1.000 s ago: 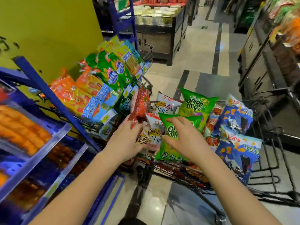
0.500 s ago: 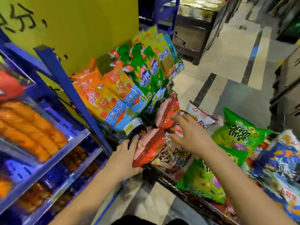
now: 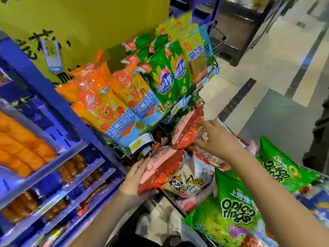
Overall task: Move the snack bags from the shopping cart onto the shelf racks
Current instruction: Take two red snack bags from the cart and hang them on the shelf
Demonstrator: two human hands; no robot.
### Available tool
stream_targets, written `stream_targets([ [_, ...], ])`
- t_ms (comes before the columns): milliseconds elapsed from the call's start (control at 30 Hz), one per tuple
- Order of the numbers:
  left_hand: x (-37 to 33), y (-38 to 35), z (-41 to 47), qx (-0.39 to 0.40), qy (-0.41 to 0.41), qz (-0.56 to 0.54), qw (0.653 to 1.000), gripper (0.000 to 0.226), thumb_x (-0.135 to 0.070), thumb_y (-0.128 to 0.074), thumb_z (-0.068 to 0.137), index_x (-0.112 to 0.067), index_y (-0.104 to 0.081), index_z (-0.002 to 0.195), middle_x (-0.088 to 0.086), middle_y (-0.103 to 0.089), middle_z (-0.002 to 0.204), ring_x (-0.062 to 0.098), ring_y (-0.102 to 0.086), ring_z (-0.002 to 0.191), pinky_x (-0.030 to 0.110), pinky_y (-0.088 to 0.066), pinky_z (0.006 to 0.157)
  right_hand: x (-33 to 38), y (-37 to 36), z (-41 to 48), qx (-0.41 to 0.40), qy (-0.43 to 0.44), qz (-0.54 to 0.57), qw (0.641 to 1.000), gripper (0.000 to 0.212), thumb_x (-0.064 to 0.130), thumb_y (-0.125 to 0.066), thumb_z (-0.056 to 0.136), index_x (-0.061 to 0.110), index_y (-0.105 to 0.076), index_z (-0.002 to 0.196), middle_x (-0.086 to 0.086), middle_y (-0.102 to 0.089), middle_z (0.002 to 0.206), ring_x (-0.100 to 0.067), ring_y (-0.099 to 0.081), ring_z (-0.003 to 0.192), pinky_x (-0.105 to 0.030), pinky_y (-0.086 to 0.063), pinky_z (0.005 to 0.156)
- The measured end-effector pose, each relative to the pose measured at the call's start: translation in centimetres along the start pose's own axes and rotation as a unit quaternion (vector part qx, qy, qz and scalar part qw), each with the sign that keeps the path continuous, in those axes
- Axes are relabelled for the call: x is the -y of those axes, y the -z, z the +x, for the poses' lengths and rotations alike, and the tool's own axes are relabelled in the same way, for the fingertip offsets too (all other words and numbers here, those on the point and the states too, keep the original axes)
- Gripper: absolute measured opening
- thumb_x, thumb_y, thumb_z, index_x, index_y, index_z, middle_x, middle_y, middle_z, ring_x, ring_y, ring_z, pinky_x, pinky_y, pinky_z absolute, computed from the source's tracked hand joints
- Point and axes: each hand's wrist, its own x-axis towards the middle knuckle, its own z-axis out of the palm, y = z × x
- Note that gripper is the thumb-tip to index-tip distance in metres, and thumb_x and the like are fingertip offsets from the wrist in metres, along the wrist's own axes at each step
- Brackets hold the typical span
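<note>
Both bare forearms reach forward from the bottom edge, the right one crossing in from the lower right corner. The left grip (image 3: pixel 136 177) cups the lower red snack bag (image 3: pixel 161 169) from its left side, thumb curled beneath. The right grip (image 3: pixel 218 138), palm down, pinches the upper red snack bag (image 3: pixel 187 130) between outstretched fingers and thumb.

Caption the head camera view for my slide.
Left hand holds the lower red snack bag, right hand pinches the upper red snack bag beside the wire rack.
</note>
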Motion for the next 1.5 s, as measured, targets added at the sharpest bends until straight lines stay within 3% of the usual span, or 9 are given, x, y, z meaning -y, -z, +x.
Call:
stream_targets([
  [233,-1.9,-1.1,0.7,-0.095,-0.026,-0.12,0.988,0.092,-0.068,-0.078,0.076,-0.049,-0.032,0.153,-0.013,-0.043,0.154,0.0,-0.042,0.142,0.016,-0.035,0.113,-3.2,0.3,3.0,0.03,0.001,-0.005,1.0,0.075,0.053,-0.068,0.092,0.023,-0.038,0.154,-0.01,-0.043,0.151,-0.029,-0.055,0.127,-0.043,-0.049,0.103],
  [433,-3.7,0.1,1.7,-0.099,-0.033,-0.096,0.99,0.081,-0.047,-0.086,0.079,-0.026,-0.048,0.148,-0.009,-0.05,0.146,0.004,-0.048,0.137,0.018,-0.038,0.11,-5.2,0.4,6.1,0.06,-0.026,-0.021,0.998,0.084,0.049,-0.072,0.09,0.015,-0.032,0.155,-0.015,-0.039,0.152,-0.033,-0.052,0.129,-0.043,-0.048,0.103],
  [633,-5.0,1.6,1.2,-0.104,0.004,-0.138,0.985,0.071,-0.036,-0.089,0.08,-0.033,-0.052,0.141,-0.015,-0.064,0.13,0.006,-0.066,0.115,0.024,-0.053,0.089,-6.4,1.3,10.5,0.101,0.003,0.059,0.993,0.111,0.04,-0.088,0.077,0.015,-0.019,0.161,-0.016,-0.034,0.159,-0.032,-0.043,0.141,-0.043,-0.04,0.112],
  [767,-4.9,1.8,0.7,-0.093,0.028,-0.154,0.983,0.077,-0.039,-0.087,0.078,-0.027,-0.05,0.144,-0.014,-0.066,0.13,0.009,-0.068,0.115,0.037,-0.057,0.094,-7.5,1.4,13.1,0.163,0.05,0.082,0.982,0.126,0.028,-0.093,0.072,0.015,-0.006,0.163,-0.005,-0.031,0.163,-0.024,-0.038,0.146,-0.04,-0.034,0.117],
  [933,-5.0,2.0,0.9,-0.087,0.039,-0.165,0.982,0.074,-0.024,-0.088,0.08,-0.026,-0.05,0.144,-0.018,-0.064,0.132,0.006,-0.067,0.117,0.034,-0.058,0.094,-7.6,0.3,15.6,0.253,0.091,0.069,0.961,0.114,0.024,-0.091,0.074,0.023,-0.015,0.159,0.003,-0.045,0.15,-0.019,-0.043,0.139,-0.033,-0.033,0.114],
  [1067,-4.8,2.2,1.5,-0.085,0.058,-0.187,0.977,0.073,-0.026,-0.088,0.08,-0.027,-0.052,0.143,-0.011,-0.067,0.131,0.011,-0.068,0.116,0.032,-0.057,0.095,-7.4,-1.1,16.4,0.283,0.111,0.122,0.945,0.079,0.022,-0.091,0.074,0.036,-0.042,0.133,0.022,-0.059,0.121,-0.004,-0.062,0.114,-0.025,-0.045,0.102],
  [1133,-4.6,2.2,1.9,-0.08,0.068,-0.2,0.974,0.073,-0.026,-0.089,0.079,-0.031,-0.053,0.142,-0.01,-0.067,0.132,0.013,-0.068,0.119,0.035,-0.056,0.099,-7.4,-1.7,16.2,0.278,0.113,0.157,0.941,0.064,0.018,-0.089,0.077,0.039,-0.05,0.122,0.024,-0.063,0.114,0.015,-0.064,0.096,-0.011,-0.049,0.091],
  [1367,-5.2,2.5,2.3,-0.072,0.102,-0.244,0.962,0.068,-0.021,-0.092,0.077,-0.036,-0.059,0.135,-0.01,-0.072,0.124,0.011,-0.07,0.114,0.024,-0.057,0.09,-8.3,-2.6,14.1,0.188,0.068,0.254,0.946,0.06,0.025,-0.093,0.072,0.034,-0.059,0.12,0.024,-0.07,0.106,0.019,-0.065,0.084,-0.003,-0.048,0.071],
  [1500,-6.3,3.1,2.3,-0.087,0.097,-0.224,0.966,0.066,-0.007,-0.086,0.078,-0.019,-0.057,0.136,-0.016,-0.075,0.115,0.0,-0.071,0.099,0.015,-0.054,0.082,-8.6,-1.2,12.3,0.126,0.045,0.314,0.94,0.062,0.023,-0.093,0.071,0.028,-0.062,0.125,0.017,-0.073,0.11,0.011,-0.069,0.092,-0.015,-0.054,0.084],
])
